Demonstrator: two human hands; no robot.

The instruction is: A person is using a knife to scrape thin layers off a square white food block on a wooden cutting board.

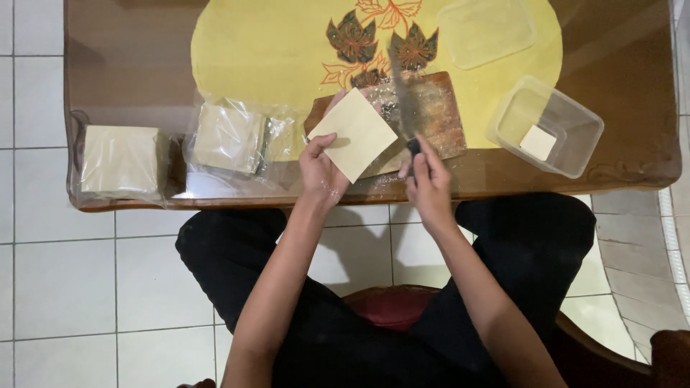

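Fingers [316,154] on wrapper [353,134] edge

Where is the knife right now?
In the head view, the knife is in the right hand, its blade lying over the wooden cutting board, just right of the square dough sheet.

Two wrapper stacks [121,159] [230,136], one knife [404,93], one cutting board [438,115], one tub [546,126], one lid [487,30].

Sealed clear plastic pack of pale square sheets [121,161] at table's left end, opened clear pack [231,138] just beside it
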